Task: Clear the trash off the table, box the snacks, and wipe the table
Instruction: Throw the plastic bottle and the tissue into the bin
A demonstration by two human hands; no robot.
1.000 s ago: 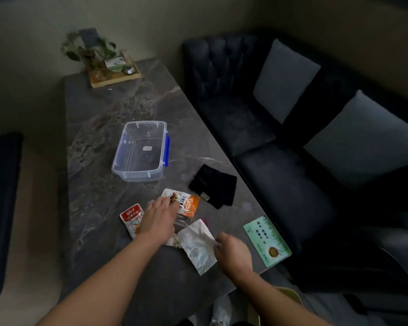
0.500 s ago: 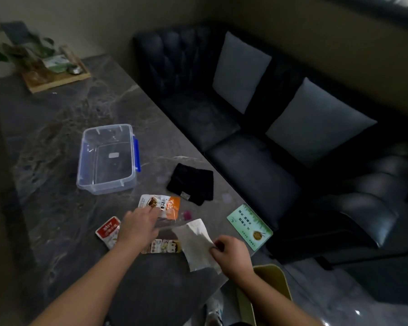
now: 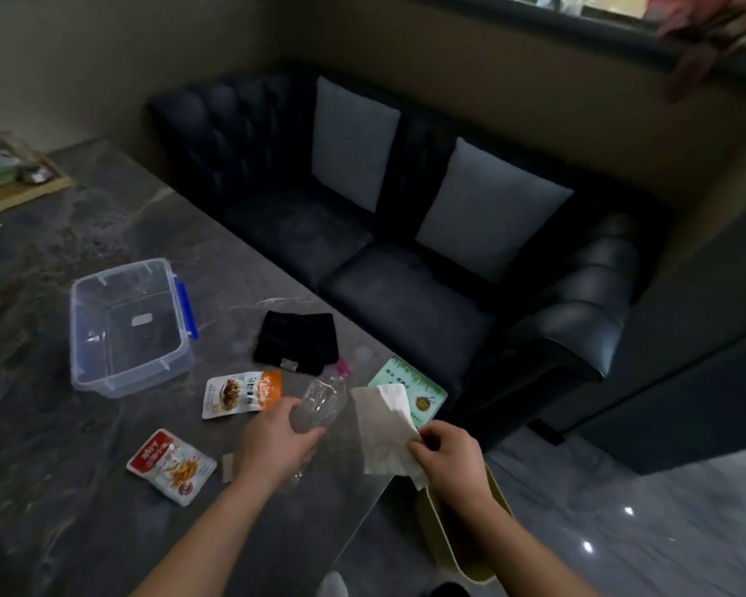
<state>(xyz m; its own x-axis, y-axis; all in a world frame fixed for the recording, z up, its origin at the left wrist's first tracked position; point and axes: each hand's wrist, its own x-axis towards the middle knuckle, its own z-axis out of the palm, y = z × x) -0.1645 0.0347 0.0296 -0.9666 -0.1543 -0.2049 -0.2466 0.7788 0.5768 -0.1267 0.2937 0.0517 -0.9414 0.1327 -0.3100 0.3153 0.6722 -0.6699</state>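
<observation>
My left hand (image 3: 276,441) grips a clear plastic bottle (image 3: 321,400) with a pink cap, lifted just above the dark marble table (image 3: 61,532). My right hand (image 3: 446,456) pinches a crumpled white tissue (image 3: 382,433) at the table's right edge. An orange-and-white snack packet (image 3: 240,394) lies in front of my left hand. A red-and-white snack packet (image 3: 171,466) lies to its left, with a small scrap (image 3: 228,467) beside it. The empty clear box (image 3: 126,327) with blue clips stands further back on the left. A black cloth (image 3: 298,341) lies behind the bottle.
A green card (image 3: 423,392) sits at the table's right edge, partly under the tissue. A yellow-green bin (image 3: 461,549) stands on the floor below my right forearm. A dark sofa (image 3: 405,303) with two grey cushions runs along the right. A wooden tray (image 3: 14,191) sits far left.
My left hand has picked the bottle up off the table. My right hand has lifted the tissue toward the table's right edge. The view has swung to the right.
</observation>
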